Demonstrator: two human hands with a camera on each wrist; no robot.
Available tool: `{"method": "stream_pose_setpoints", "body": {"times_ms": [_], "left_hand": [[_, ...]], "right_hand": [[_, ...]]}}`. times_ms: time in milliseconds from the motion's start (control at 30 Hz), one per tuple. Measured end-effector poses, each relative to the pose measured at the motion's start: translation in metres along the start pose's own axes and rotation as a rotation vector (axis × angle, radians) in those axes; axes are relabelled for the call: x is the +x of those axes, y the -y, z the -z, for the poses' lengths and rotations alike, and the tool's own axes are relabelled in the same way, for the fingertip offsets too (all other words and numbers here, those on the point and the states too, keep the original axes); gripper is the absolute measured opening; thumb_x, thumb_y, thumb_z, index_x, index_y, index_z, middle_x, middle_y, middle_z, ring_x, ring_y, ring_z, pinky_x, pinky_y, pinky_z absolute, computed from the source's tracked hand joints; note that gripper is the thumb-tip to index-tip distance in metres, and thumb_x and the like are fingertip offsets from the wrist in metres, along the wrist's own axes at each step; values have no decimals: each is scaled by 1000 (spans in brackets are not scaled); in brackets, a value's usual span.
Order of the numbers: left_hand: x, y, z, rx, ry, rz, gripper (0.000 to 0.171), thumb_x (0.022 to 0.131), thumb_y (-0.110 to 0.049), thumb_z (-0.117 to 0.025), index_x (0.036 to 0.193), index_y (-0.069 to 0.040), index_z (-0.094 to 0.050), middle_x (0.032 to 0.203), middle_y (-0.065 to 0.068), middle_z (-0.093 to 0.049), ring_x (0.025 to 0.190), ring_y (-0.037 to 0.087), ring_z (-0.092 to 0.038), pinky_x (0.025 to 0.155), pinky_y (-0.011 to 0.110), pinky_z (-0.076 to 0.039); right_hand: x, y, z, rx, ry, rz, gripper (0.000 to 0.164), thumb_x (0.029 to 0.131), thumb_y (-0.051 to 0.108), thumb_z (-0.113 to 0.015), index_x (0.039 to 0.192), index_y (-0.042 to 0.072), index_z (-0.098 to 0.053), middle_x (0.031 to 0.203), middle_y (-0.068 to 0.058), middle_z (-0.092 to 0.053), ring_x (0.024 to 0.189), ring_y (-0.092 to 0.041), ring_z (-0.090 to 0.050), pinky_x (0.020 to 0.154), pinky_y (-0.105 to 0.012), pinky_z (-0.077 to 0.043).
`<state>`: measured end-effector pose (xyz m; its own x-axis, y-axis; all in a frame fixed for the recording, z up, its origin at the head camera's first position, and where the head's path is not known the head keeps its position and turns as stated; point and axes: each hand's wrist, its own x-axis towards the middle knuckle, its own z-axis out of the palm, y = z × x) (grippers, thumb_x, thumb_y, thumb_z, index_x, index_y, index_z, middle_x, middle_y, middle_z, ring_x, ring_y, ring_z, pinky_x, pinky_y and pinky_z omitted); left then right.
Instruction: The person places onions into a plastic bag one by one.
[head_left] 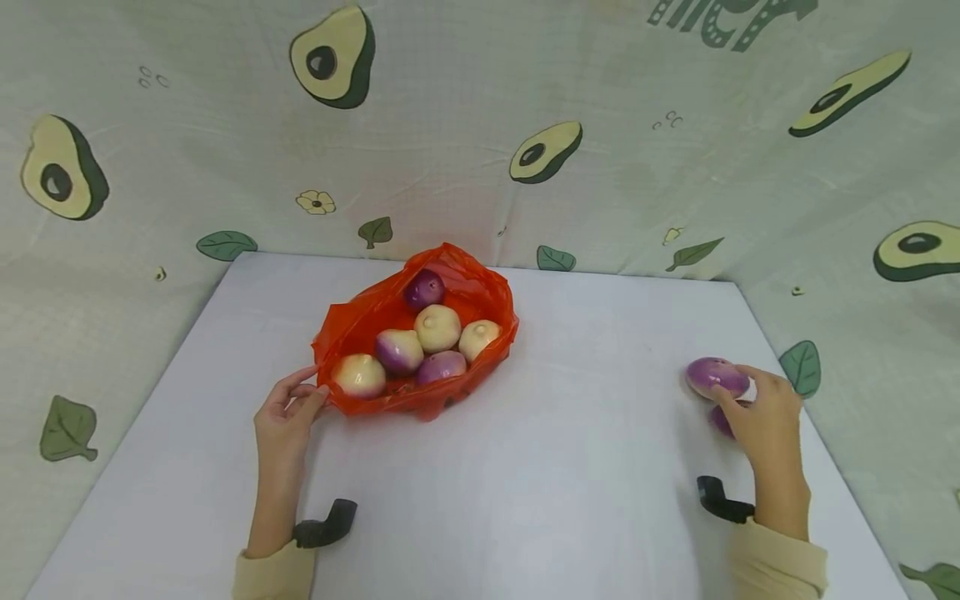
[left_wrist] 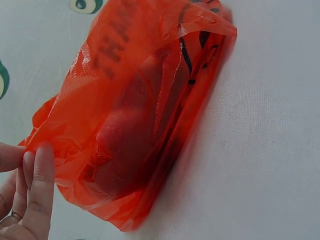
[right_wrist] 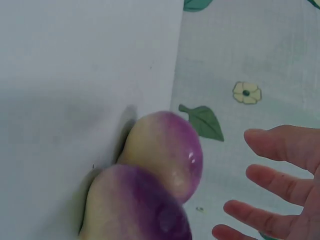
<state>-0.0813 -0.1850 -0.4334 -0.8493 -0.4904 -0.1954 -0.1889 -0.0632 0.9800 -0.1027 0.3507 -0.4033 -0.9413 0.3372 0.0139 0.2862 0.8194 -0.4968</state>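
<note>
On the left, a red plastic bag (head_left: 450, 265) lies with its mouth spread, and several purple-and-white turnips (head_left: 399, 351) sit inside. My left hand (head_left: 288, 417) pinches the bag's near-left rim between thumb and fingers; the left wrist view shows those fingers (left_wrist: 41, 175) at the thin plastic. Over at the right, one turnip (head_left: 716, 377) rests on the table with a second turnip (head_left: 722, 419) against it, partly hidden by my right hand (head_left: 768, 412). In the right wrist view, that hand's fingers (right_wrist: 272, 181) are spread beside the two turnips with nothing held.
The white table (head_left: 570, 475) stretches between the bag and the two turnips. A cloth (head_left: 450, 92) printed with avocados and leaves hangs behind and along both sides. Each wrist carries a black camera mount (head_left: 327, 525).
</note>
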Motion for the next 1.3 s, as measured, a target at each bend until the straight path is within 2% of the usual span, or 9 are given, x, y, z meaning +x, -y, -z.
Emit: {"method": "stream_pose_setpoints", "body": {"times_ms": [133,333,600,733,833,933,1033,1100,1300], "left_hand": [[-1,-1,0,-5,-4,-1,36,86,-16,-66,121,-11,-59,89,0,-53,76,4,-61,71,11,-52],[-1,-2,0,6,2,-2,39,86,-21,-66,123,-11,-58,91,0,-53,79,4,-61,72,9,-51],[-1,-2,0,0,-4,-4,38,86,-19,-66,122,-10,-58,90,0,-53,78,4,-61,72,9,-51],[-1,-2,0,0,-3,-6,37,87,-18,-66,122,-10,-59,90,0,-53,78,5,-61,72,9,-51],[-1,-1,-1,1,-6,-7,37,87,-18,-65,122,-10,-59,90,1,-53,77,5,-61,72,10,-52],[-2,-2,-1,0,-8,-7,36,87,-17,-65,122,-10,-59,90,1,-53,77,4,-61,72,10,-52],[-2,-2,-1,2,-7,-7,36,87,-17,-65,122,-10,-59,90,1,-53,77,4,-61,72,10,-52],[-2,-2,-1,2,-6,-8,36,87,-17,-64,122,-9,-59,90,1,-53,77,4,-61,71,10,-52],[-2,-2,-1,-9,-2,-12,35,87,-16,-65,121,-9,-59,89,1,-53,76,5,-61,72,12,-52]], "right_hand": [[-6,-19,6,-33,6,-85,61,94,34,-51,137,-6,-34,138,-40,-22,124,-58,-20,95,-72,-27],[-11,-39,8,8,-4,-202,62,96,36,-43,141,-4,-29,139,-40,-20,126,-56,-20,100,-69,-24],[-11,-52,5,29,11,-260,61,97,35,-40,143,-2,-27,132,-39,-35,116,-51,-40,92,-61,-37],[-11,-54,4,34,24,-250,62,95,36,-44,140,-4,-31,126,-37,-43,112,-48,-43,78,-46,-43],[-10,-54,4,38,43,-266,66,94,40,-46,139,-6,-31,124,-35,-44,108,-45,-44,66,-34,-40],[-9,-52,5,41,60,-291,69,93,42,-47,138,-8,-31,126,-35,-41,108,-45,-44,65,-33,-43],[-9,-50,4,60,60,-308,70,92,43,-49,138,-7,-32,127,-34,-39,108,-46,-42,70,-40,-45],[-10,-48,3,65,52,-305,68,91,42,-50,137,-6,-34,128,-33,-41,109,-44,-42,70,-39,-45],[-13,-41,-1,98,76,-289,71,91,44,-52,137,-5,-33,133,-32,-40,116,-45,-40,84,-52,-44]]}}
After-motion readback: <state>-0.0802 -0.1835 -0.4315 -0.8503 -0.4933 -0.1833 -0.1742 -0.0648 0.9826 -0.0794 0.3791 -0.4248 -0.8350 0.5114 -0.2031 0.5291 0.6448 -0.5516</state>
